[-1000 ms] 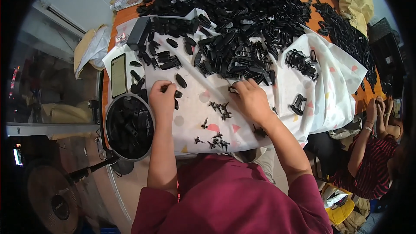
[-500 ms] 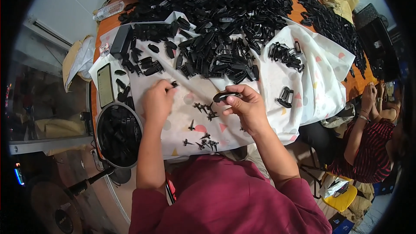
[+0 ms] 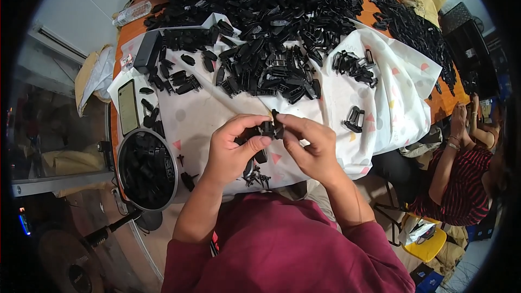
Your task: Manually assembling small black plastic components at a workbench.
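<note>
Both my hands meet over the cloth, in front of my chest. Pinched between thumb and fingers of my left hand is a small black plastic part. My right hand grips another dark plastic piece pressed against it; fingers hide much of both, so I cannot tell whether they are joined. Below the hands lie several small black pronged parts near the table's front edge. Beyond the fingertips spreads a heap of black plastic clip-like pieces.
At left are a round black-filled bowl, a phone and a dark grey box. Smaller groups of black pieces rest on the patterned cloth to the right. Another person sits at the right.
My left hand has moved right, from beside the loose pieces to meet my right hand. The right hand's piece has turned from lying flat, and the two parts now touch or nearly touch.
</note>
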`<act>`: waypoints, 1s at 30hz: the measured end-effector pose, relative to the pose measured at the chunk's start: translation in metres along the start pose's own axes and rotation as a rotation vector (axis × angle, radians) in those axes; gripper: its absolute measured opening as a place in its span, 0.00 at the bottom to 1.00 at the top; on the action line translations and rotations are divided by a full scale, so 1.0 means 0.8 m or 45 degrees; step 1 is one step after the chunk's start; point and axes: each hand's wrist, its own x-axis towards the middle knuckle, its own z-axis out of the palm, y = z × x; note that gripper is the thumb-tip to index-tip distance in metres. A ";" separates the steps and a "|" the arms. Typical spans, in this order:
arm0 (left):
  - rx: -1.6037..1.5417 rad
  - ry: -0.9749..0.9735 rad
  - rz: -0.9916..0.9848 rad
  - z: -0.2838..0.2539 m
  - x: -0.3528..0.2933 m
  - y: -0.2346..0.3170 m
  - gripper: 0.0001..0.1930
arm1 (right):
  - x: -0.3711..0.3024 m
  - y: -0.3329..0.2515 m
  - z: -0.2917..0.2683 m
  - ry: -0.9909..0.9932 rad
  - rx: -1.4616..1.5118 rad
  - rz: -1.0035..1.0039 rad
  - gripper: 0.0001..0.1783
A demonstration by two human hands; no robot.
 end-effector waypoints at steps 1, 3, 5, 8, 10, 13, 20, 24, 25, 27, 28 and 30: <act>-0.001 -0.002 -0.001 0.001 0.000 0.000 0.14 | 0.000 -0.003 0.001 -0.008 0.092 0.027 0.18; 0.215 0.033 0.083 0.002 0.001 -0.001 0.14 | 0.000 -0.005 -0.004 -0.079 0.115 0.114 0.16; 0.192 0.052 0.058 0.005 0.002 -0.006 0.14 | -0.004 0.000 -0.004 -0.013 0.402 0.163 0.14; 0.187 0.063 0.076 0.005 0.003 -0.007 0.14 | -0.009 0.000 -0.002 -0.034 0.488 0.298 0.14; 0.204 0.060 0.119 0.004 0.003 -0.008 0.14 | -0.009 -0.004 -0.003 -0.057 0.483 0.400 0.16; 0.114 0.078 0.058 0.002 0.001 -0.008 0.14 | -0.004 -0.010 -0.011 -0.038 0.190 0.097 0.18; 0.386 0.040 0.249 0.004 -0.001 0.003 0.14 | -0.006 -0.004 -0.020 -0.052 -0.213 -0.276 0.23; 0.862 -0.054 0.477 0.002 -0.003 0.015 0.14 | -0.015 0.000 -0.026 -0.151 -0.391 -0.422 0.26; 0.885 -0.111 0.510 -0.001 -0.002 0.014 0.13 | -0.015 0.001 -0.025 -0.144 -0.410 -0.460 0.27; 0.377 -0.036 0.171 0.009 -0.009 -0.002 0.13 | -0.015 0.001 -0.020 -0.094 -0.428 -0.454 0.27; -0.139 0.022 -0.166 0.015 -0.010 -0.009 0.13 | -0.016 -0.002 -0.017 -0.035 -0.457 -0.439 0.26; 0.006 0.053 0.005 0.024 -0.008 -0.015 0.13 | -0.023 0.001 -0.006 0.054 -0.489 -0.482 0.27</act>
